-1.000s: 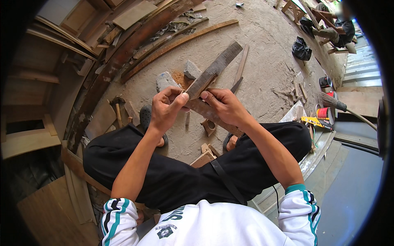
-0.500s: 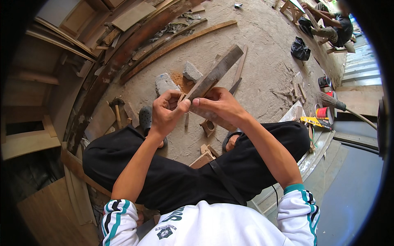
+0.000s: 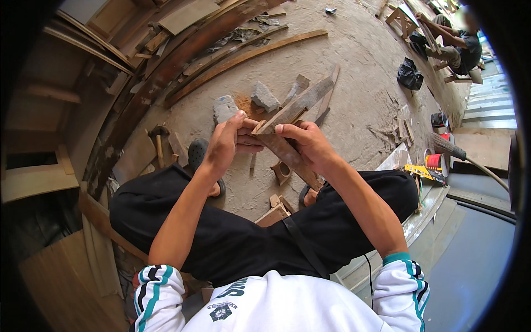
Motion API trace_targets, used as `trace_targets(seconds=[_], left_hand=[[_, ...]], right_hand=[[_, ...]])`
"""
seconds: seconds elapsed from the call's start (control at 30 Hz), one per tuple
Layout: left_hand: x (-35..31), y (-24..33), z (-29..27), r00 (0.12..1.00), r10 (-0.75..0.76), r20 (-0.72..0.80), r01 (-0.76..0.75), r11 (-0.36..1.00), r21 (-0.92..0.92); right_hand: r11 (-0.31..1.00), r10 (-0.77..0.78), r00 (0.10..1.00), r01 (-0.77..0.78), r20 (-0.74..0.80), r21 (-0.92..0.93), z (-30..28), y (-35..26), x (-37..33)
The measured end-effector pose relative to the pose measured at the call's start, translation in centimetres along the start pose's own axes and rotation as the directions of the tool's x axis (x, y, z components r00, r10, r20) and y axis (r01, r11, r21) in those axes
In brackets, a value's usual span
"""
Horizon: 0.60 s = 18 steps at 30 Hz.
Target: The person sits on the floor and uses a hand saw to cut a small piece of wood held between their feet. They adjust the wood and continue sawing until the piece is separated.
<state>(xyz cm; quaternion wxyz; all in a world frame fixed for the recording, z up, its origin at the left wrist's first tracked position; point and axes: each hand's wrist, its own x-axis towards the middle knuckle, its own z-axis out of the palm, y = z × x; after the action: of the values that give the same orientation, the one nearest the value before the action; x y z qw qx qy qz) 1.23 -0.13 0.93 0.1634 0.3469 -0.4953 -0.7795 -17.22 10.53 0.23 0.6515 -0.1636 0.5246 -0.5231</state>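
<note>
Two wooden strips meet at a corner in front of me, forming a V. The upper strip (image 3: 301, 106) slants away to the right, and the lower strip (image 3: 289, 157) runs back toward my right knee. My right hand (image 3: 311, 145) is closed on the joined strips near the corner, thumb on top and the other fingers partly hidden behind the wood. Beside the corner is my left hand (image 3: 225, 141), its thumb raised and its fingers stretched out. Those fingertips reach the corner, without a visible grip on it.
Concrete chunks (image 3: 265, 96) lie on the floor beyond my hands, beside sawdust. A hammer (image 3: 159, 148) rests at left, a small wood block (image 3: 281, 172) between my feet. A handsaw (image 3: 423, 172), cans (image 3: 438, 160) and a broom (image 3: 449, 146) are at right. Another person (image 3: 456, 47) sits far right.
The joined strips have turned, so the lower strip now shows along its length. My left hand has loosened from the corner, its thumb lifting and fingers straightening. The right hand still holds the wood.
</note>
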Motion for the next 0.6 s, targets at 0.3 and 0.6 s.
trace_targets(seconds=[0.3, 0.6], left_hand=[[-0.1, -0.2, -0.4, 0.998, 0.003, 0.063, -0.006, 0.999, 0.053], [-0.7, -1.7, 0.5, 0.840, 0.542, 0.009, -0.490, 0.753, 0.438]], right_hand=[[0.998, 0.042, 0.999, -0.041, -0.019, 0.048, 0.3, -0.2, -0.1], [0.998, 0.021, 0.998, -0.017, -0.056, 0.064, 0.2, -0.4, -0.2]])
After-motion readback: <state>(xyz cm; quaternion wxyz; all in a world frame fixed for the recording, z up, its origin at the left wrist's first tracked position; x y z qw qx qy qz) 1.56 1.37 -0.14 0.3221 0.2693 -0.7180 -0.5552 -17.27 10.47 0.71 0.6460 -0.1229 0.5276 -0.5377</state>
